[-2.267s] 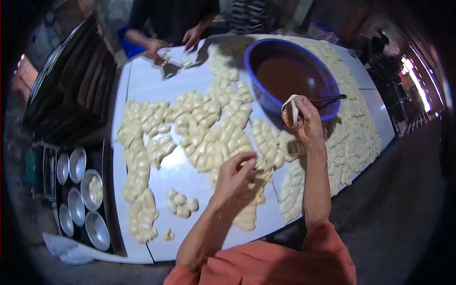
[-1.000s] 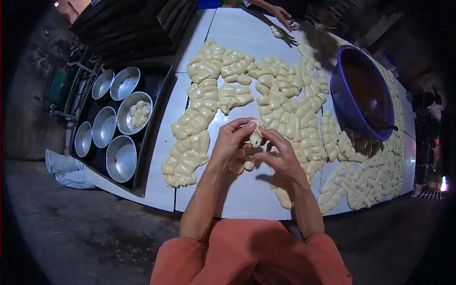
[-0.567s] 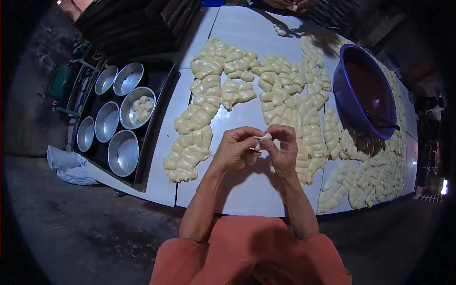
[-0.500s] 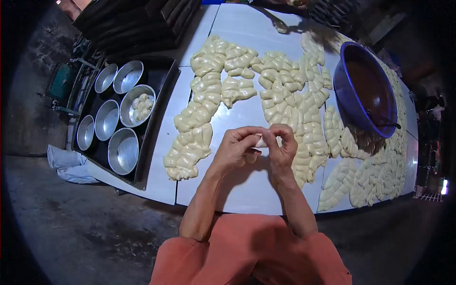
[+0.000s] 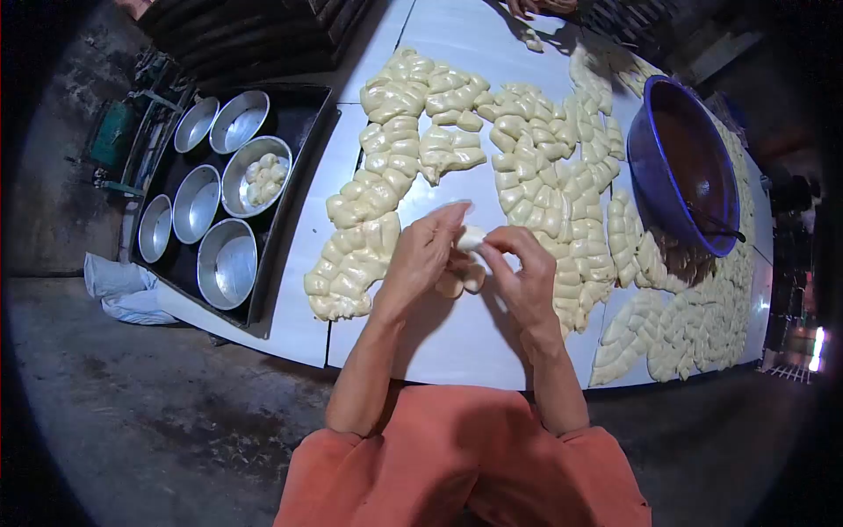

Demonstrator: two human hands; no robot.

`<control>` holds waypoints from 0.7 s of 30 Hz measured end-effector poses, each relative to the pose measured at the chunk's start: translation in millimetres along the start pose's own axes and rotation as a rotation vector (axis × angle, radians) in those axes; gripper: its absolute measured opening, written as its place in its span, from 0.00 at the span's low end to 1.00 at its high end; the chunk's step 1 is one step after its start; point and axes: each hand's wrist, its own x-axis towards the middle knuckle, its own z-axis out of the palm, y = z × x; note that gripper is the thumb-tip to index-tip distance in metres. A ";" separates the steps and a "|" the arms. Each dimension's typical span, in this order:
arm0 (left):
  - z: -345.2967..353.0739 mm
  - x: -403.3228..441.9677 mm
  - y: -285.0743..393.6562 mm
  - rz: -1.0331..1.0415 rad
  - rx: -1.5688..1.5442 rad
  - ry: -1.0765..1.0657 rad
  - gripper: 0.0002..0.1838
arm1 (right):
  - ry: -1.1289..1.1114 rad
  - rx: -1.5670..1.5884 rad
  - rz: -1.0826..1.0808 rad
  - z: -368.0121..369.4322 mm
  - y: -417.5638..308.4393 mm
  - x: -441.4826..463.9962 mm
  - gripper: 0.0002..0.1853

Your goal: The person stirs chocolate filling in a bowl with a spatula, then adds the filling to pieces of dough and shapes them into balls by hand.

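Above the white tabletop, a small pale piece of dough [image 5: 471, 238] sits between my two hands. My left hand [image 5: 421, 256] holds it from the left, fingers curled under and the thumb side up. From the right, the thumb and forefinger of my right hand [image 5: 527, 274] pinch its edge. Glossy cut dough pieces lie in a long strip [image 5: 373, 189] left of my hands. A broader spread of dough pieces [image 5: 553, 198] lies to the right.
A black tray [image 5: 299, 132] at the left holds several round metal tins [image 5: 226, 263]; one contains dough balls [image 5: 265, 180]. A purple basin [image 5: 645, 145] of brown filling stands at the right. Another person's hand [image 5: 527, 7] shows at the far edge beside dark stacked trays [image 5: 255, 39].
My hands have moved slightly apart and the left has opened out more, so more of the dough piece shows. The camera view has shifted a little. Another person's hand has appeared at the far edge.
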 end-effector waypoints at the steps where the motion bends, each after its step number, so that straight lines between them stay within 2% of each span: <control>1: 0.5 -1.1 2.9 0.038 0.050 0.080 0.23 | 0.024 0.167 0.229 2.2 2.7 1.4 0.11; 2: -11.6 6.9 -7.2 0.042 0.318 0.069 0.22 | 0.048 0.336 0.456 5.1 7.1 2.9 0.09; 3: -18.8 8.0 -9.6 0.197 0.502 0.129 0.20 | 0.030 0.348 0.482 6.5 20.6 2.5 0.08; 5: -34.6 12.9 -22.6 0.281 0.710 0.095 0.18 | -0.168 -0.077 0.478 4.2 38.8 -0.5 0.13; 6: -35.9 14.8 -29.0 0.263 0.712 0.029 0.18 | -0.175 -0.146 0.408 6.7 41.4 -0.7 0.15; 9: -35.3 18.8 -33.6 0.193 0.725 -0.111 0.17 | -0.005 -0.422 0.032 12.2 29.9 0.4 0.13; 10: -34.8 19.5 -33.2 0.165 0.742 -0.146 0.17 | 0.002 -0.351 0.090 14.5 24.9 2.2 0.13; 14: -32.5 23.9 -32.2 0.003 0.758 -0.304 0.18 | -0.226 -0.314 0.224 15.1 33.0 -4.9 0.14; 17: -34.4 21.2 -28.5 0.031 0.712 -0.325 0.19 | -0.332 -0.145 0.439 9.7 22.9 2.0 0.15; 18: -38.4 19.3 -29.0 0.046 0.691 -0.329 0.23 | -0.327 -0.261 0.297 7.0 26.5 1.1 0.17; 21: -51.9 -11.4 -28.9 0.375 0.833 -0.080 0.29 | -0.150 -0.497 0.107 2.3 14.5 -3.0 0.20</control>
